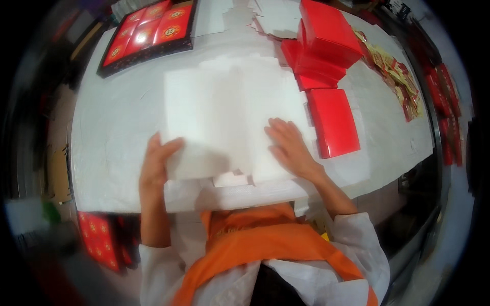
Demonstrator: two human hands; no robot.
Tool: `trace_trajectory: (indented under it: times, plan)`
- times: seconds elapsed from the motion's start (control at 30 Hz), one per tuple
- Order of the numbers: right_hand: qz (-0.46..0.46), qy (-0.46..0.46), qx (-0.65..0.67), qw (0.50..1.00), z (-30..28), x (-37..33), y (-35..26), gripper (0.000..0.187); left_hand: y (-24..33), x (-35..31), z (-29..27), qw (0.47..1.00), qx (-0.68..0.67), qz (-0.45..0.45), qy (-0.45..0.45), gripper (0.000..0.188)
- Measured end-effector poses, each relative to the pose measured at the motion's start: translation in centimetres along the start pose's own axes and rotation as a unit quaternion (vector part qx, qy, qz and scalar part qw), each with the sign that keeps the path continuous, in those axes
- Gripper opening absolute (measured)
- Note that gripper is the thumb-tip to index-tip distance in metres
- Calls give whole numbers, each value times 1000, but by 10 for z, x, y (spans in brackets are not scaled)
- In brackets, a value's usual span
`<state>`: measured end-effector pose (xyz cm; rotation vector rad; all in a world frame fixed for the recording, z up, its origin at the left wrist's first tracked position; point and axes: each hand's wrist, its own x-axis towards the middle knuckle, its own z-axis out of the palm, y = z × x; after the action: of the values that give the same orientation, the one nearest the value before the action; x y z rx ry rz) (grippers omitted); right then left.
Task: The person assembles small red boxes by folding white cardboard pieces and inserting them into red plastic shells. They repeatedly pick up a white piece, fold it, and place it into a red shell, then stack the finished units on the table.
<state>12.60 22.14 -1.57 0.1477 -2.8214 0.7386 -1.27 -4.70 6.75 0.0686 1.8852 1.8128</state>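
A large white cardboard sheet (206, 112) lies in front of me, with notched flaps along its near edge. My left hand (157, 159) pinches the sheet's near left edge, thumb on top, the other fingers partly hidden. That side appears slightly raised and casts a shadow. On the sheet's right half rests my right hand (290, 145), open and palm down, fingers spread and slightly blurred. A flat red box (334, 122) lies just right of that hand. Behind it, several red boxes (326, 38) are stacked.
At the far left, a dark-rimmed tray (148, 53) holds red patterned boxes. More white cardboard (278, 18) lies at the back. Gold and red packets (393, 71) are spread along the right side of the white-covered table (109, 148). A red patterned box (99, 239) sits below its left edge.
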Motion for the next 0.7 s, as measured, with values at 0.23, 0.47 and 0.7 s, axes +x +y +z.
trace_trajectory:
  times: [0.23, 0.47, 0.7]
  plan:
    - [275, 261, 294, 877, -46, 3, 10, 46, -39, 11, -11, 994, -46, 77, -59, 47]
    - [343, 126, 442, 819, -69, -28, 28, 46, -71, -15, -34, 950, -294, 44, -97, 64]
    - [288, 36, 381, 878, -79, -35, 17, 40, -30, -9, 6, 935, -22, 227, -272, 87]
